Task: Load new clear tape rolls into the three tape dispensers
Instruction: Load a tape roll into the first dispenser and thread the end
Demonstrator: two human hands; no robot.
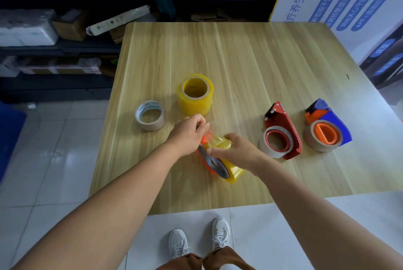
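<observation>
An orange tape dispenser (207, 161) with a yellowish clear tape roll (234, 171) in it lies on its side near the middle of the wooden table (250, 56). My right hand (235, 149) grips the roll and dispenser from above. At the dispenser's front end, my left hand (189, 132) pinches the tape's free end. A stack of yellowish clear tape rolls (195, 95) stands behind my hands. A nearly used-up roll (150, 115) lies to the left. A red dispenser (281, 132) and a blue-orange dispenser (327, 125), each holding a thin beige roll, lie to the right.
Dark shelves with boxes and packages (28, 27) run along the back and left. A white printed carton (340, 8) stands at the table's far right corner. Tiled floor (43, 160) and my white shoes (178, 243) show below the table's near edge.
</observation>
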